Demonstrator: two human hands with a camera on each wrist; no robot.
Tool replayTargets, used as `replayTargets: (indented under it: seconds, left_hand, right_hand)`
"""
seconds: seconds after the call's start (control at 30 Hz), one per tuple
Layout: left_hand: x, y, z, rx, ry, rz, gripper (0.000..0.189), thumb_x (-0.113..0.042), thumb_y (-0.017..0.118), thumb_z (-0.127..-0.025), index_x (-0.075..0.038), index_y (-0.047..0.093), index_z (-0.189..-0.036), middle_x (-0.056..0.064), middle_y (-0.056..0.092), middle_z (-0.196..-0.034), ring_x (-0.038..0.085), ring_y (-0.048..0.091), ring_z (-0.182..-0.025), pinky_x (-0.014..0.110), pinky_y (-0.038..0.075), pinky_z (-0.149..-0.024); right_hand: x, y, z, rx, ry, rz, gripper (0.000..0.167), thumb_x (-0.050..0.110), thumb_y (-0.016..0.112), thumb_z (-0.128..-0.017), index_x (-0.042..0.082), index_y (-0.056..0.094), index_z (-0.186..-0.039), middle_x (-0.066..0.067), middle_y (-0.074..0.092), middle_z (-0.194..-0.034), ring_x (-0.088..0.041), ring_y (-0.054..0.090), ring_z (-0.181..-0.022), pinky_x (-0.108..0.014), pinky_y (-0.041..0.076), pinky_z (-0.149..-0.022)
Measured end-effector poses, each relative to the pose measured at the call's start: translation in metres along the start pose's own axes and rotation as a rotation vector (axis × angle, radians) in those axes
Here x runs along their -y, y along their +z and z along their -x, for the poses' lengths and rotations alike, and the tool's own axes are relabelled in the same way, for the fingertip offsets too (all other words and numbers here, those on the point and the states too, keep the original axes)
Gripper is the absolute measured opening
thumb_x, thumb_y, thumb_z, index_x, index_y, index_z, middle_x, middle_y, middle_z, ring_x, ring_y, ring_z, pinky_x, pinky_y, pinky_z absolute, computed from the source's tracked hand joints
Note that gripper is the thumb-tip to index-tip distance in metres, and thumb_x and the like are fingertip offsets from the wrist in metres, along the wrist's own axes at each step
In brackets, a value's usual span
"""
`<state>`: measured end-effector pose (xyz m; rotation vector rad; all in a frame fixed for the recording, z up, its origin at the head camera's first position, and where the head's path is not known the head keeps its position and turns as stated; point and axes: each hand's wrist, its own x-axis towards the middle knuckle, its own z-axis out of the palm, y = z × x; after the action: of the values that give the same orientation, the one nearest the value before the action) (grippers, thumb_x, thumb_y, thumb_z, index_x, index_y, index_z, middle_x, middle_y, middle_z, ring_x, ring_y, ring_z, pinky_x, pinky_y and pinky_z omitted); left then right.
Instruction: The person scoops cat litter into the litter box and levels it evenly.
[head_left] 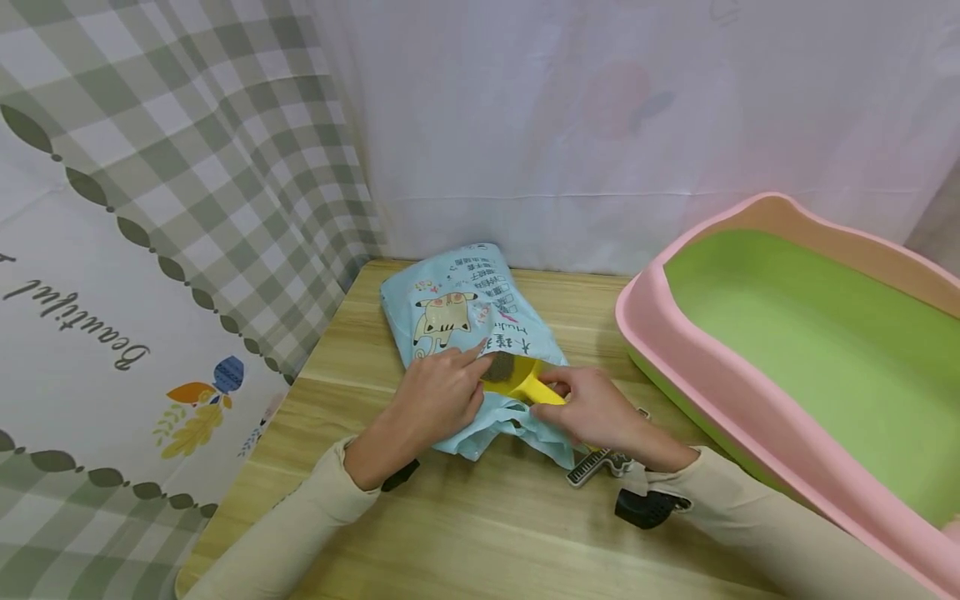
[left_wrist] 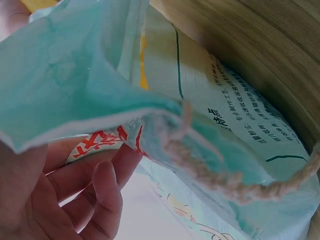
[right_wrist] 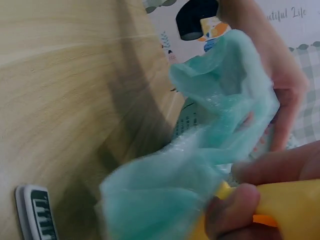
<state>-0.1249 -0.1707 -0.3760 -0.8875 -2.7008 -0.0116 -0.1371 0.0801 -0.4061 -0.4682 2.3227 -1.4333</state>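
Observation:
A light blue plastic bag (head_left: 517,312) with a cartoon cat print lies on the wooden table, its mouth toward me. My left hand (head_left: 442,392) is at the left side of that mouth, holding the film, with the index finger stretched along the upper lip. In the left wrist view the fingers (left_wrist: 107,192) lie behind the bag's film (left_wrist: 75,95), which hides the thumb. My right hand (head_left: 592,404) grips the handle of a yellow scoop (head_left: 543,392), its head inside the opening. Brownish-grey granules (head_left: 500,367) show at the scoop.
A large pink-rimmed green litter tray (head_left: 720,367) stands at the right. A flat dark-and-white patterned item (head_left: 588,467) lies under my right wrist. A twisted cord (left_wrist: 240,187) hangs near the bag. Curtains (head_left: 600,125) line the back and left.

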Motion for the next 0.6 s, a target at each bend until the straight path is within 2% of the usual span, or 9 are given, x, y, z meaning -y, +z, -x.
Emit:
replayTargets:
  seconds: [0.23,0.43,0.6]
  left_hand:
    - [0.001,0.002,0.005,0.018,-0.012,0.015,0.037,-0.014,0.079,-0.095,-0.006,0.080,-0.130,0.012,0.074,-0.140,0.028,0.077,-0.094,0.042,0.062,-0.066]
    - [0.001,0.001,0.005,0.004,-0.016,0.018,0.038,-0.013,0.080,-0.094,-0.006,0.080,-0.131,0.012,0.075,-0.139,0.029,0.077,-0.092,0.043,0.062,-0.066]
    - [0.004,0.001,0.004,-0.032,-0.004,0.013,0.035,-0.010,0.079,-0.093,-0.005,0.081,-0.128,0.012,0.075,-0.137,0.028,0.077,-0.090,0.041,0.062,-0.065]
  right_hand:
    - [-0.015,0.012,-0.004,-0.066,-0.119,0.017,0.046,0.008,0.078,-0.095,-0.011,0.069,-0.136,-0.007,0.073,-0.093,-0.013,0.059,-0.046,-0.029,0.050,-0.044]
    - [-0.023,0.016,0.004,-0.131,-0.133,0.033,0.044,0.009,0.078,-0.096,-0.005,0.071,-0.137,-0.009,0.076,-0.100,-0.013,0.060,-0.046,-0.029,0.048,-0.043]
    - [-0.026,0.015,0.011,-0.191,-0.195,0.091,0.043,0.012,0.077,-0.097,-0.002,0.072,-0.138,-0.010,0.078,-0.108,-0.008,0.064,-0.058,-0.028,0.053,-0.054]
